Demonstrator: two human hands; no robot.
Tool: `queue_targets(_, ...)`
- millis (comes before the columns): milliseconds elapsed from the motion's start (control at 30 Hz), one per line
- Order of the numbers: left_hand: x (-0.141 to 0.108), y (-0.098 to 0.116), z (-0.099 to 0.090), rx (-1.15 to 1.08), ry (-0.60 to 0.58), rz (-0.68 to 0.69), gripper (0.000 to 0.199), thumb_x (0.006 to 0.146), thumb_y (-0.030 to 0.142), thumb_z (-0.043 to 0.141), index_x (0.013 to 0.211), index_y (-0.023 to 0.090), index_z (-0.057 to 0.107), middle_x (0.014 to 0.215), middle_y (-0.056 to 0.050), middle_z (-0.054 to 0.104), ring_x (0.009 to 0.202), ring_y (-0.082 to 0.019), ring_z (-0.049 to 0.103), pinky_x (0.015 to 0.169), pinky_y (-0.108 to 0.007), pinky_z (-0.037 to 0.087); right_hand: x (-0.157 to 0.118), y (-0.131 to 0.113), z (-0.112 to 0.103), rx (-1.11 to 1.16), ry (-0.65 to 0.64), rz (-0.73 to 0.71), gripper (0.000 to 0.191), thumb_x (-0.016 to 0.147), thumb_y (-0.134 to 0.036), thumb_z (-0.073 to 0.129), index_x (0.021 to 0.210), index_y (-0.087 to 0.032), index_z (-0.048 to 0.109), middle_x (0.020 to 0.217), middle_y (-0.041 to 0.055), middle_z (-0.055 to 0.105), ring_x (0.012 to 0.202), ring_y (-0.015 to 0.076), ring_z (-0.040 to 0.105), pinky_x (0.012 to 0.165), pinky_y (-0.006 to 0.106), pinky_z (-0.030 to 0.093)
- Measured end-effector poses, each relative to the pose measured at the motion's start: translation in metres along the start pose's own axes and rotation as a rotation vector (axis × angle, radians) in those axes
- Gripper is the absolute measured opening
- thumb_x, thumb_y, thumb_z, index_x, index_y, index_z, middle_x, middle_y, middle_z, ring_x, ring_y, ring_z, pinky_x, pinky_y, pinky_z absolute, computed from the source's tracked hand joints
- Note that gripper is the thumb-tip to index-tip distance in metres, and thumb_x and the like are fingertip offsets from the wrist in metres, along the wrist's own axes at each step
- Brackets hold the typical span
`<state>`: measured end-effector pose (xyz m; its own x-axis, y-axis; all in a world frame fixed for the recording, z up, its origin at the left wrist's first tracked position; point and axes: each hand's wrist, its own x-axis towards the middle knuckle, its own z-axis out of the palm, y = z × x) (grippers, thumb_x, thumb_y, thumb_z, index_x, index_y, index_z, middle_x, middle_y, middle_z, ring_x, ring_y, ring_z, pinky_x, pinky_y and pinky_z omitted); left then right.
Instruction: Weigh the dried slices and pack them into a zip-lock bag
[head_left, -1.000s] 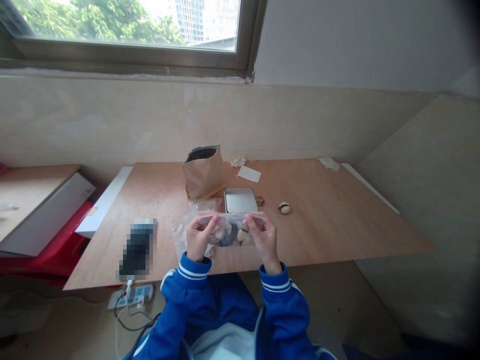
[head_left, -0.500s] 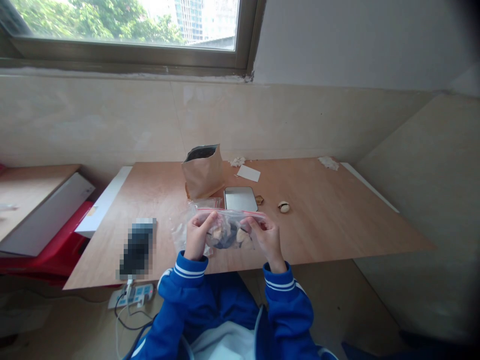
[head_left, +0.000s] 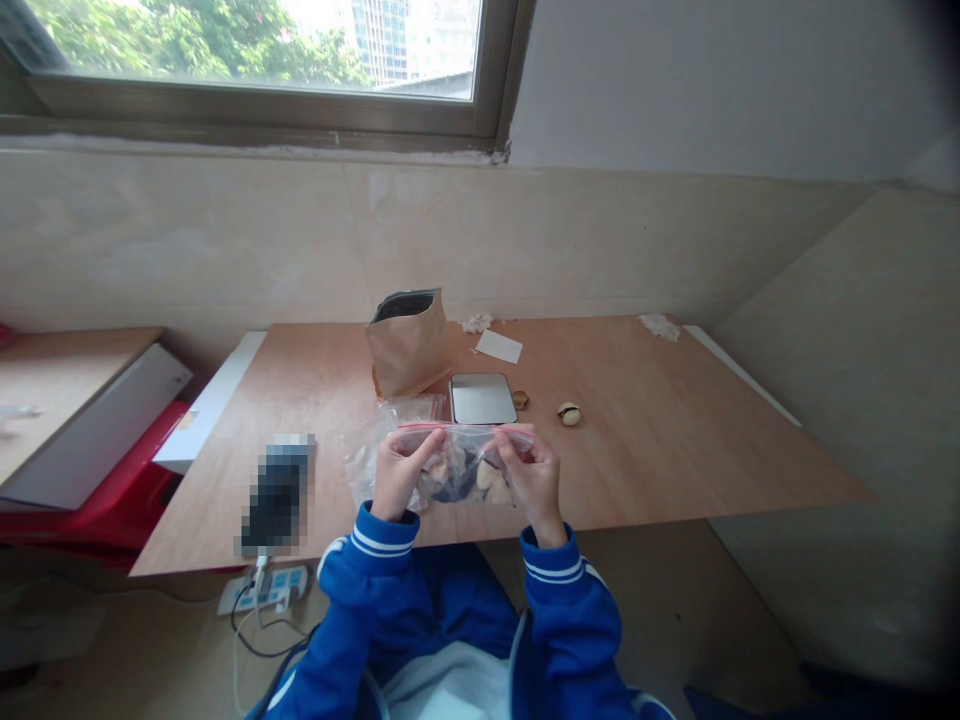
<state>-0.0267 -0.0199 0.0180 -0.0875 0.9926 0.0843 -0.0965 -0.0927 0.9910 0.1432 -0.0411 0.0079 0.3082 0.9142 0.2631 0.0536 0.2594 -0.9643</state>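
Note:
A clear zip-lock bag (head_left: 469,462) with a red strip along its top hangs between my hands, over the table's near edge. Inside it are several pale, tan and dark pieces whose kind I cannot make out. My left hand (head_left: 397,470) pinches the top edge toward its left end. My right hand (head_left: 534,475) pinches the same edge toward the right end. Just beyond the bag lies a flat square scale (head_left: 483,398) with a silver top. Clear plastic bags (head_left: 362,460) lie beside my left hand.
An open brown paper pouch (head_left: 409,345) stands behind the scale. A brown piece (head_left: 520,400) and a pale, dark-slotted object (head_left: 570,414) lie right of it. A white card (head_left: 499,346) lies farther back. A blurred phone (head_left: 277,495) is cabled to a power strip (head_left: 289,585).
Both thumbs have come slightly closer together along the bag's top edge. The bag stays in both hands, and the things on the table have not moved.

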Motion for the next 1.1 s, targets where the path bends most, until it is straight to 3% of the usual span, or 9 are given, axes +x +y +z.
queue_targets(200,-0.0057,0.0081,0.0046,0.066,0.021,0.042,0.023,0.073,0.038,0.075,0.078,0.016,0.073,0.066,-0.004,0.072,0.062,-0.018,0.068,0.061,-0.026,0.054,0.0008,-0.0006,-0.0004,-0.009,0.019,-0.01,0.019,0.083,-0.038,0.068,0.083,-0.019,0.066,0.064,-0.0007,0.068,0.055,0.0134,0.062,0.052,0.023,0.05)
queue_targets(400,-0.0067,0.0085,0.0072,0.047,-0.022,0.056,0.023,0.074,0.038,0.073,0.081,0.016,0.073,0.074,-0.005,0.073,0.067,-0.018,0.069,0.063,-0.026,0.055,0.0024,-0.0058,0.0016,0.034,-0.033,0.02,0.02,0.082,-0.04,0.067,0.083,-0.019,0.065,0.073,0.0014,0.069,0.068,0.0159,0.067,0.061,0.026,0.055)
queue_targets(567,-0.0069,0.0063,0.0061,0.051,-0.076,0.046,0.023,0.075,0.037,0.074,0.084,0.016,0.074,0.077,-0.005,0.074,0.071,-0.017,0.069,0.066,-0.025,0.055,0.0032,-0.0063,0.0008,0.045,-0.109,0.036,0.021,0.081,-0.039,0.07,0.082,-0.018,0.068,0.074,0.0024,0.07,0.069,0.0157,0.067,0.063,0.025,0.055)
queue_targets(800,-0.0075,0.0085,0.0084,0.098,-0.058,0.066,0.023,0.075,0.037,0.073,0.081,0.015,0.073,0.07,-0.003,0.072,0.062,-0.014,0.066,0.058,-0.023,0.053,0.0035,-0.0019,-0.0006,0.052,-0.079,0.062,0.018,0.08,-0.037,0.071,0.082,-0.02,0.069,0.077,0.0012,0.071,0.071,0.0143,0.067,0.064,0.023,0.054)
queue_targets(1100,-0.0054,0.0017,0.0077,0.082,-0.087,0.104,0.021,0.077,0.035,0.072,0.084,0.016,0.074,0.079,-0.004,0.073,0.075,-0.016,0.068,0.069,-0.024,0.054,0.0065,-0.0011,0.0028,0.088,-0.196,0.054,0.016,0.08,-0.036,0.07,0.078,-0.021,0.069,0.075,-0.0001,0.069,0.073,0.0149,0.066,0.07,0.026,0.053)
